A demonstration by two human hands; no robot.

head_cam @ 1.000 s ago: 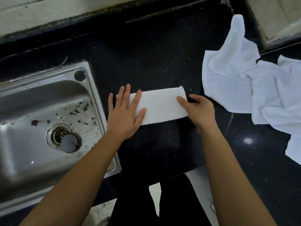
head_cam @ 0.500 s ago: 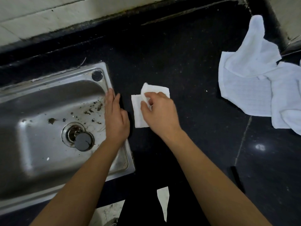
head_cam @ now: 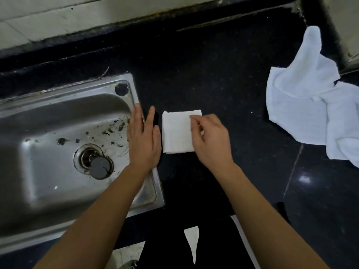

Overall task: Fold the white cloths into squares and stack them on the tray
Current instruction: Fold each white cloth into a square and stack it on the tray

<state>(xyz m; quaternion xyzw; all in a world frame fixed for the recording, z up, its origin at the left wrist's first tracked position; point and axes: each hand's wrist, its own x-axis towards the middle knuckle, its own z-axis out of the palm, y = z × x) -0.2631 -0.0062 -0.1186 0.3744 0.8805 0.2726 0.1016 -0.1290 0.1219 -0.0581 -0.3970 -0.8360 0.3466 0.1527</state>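
Head view. Locate the folded cloth (head_cam: 177,132): it lies flat on the black countertop (head_cam: 213,74) as a near-square white pad, just right of the steel sink (head_cam: 58,113) and apart from its rim.

Your right hand (head_cam: 210,140) sits over the right part of the folded cloth. Its fingers are bent, and the index fingertip touches the cloth near the upper right corner. The cloth's right edge is hidden under the hand, so you cannot tell whether the fingers pinch that edge or only rest on it.

Your left hand (head_cam: 143,140) lies palm down with straight fingers across the sink's right rim, just left of the folded cloth. A narrow dark gap separates the thumb from the cloth. This hand is released and grasps nothing.

The loose white cloths (head_cam: 303,105) lie crumpled and overlapping at the right of the countertop, well apart from the folded cloth.

The sink basin holds dark debris and a round drain plug (head_cam: 101,166).
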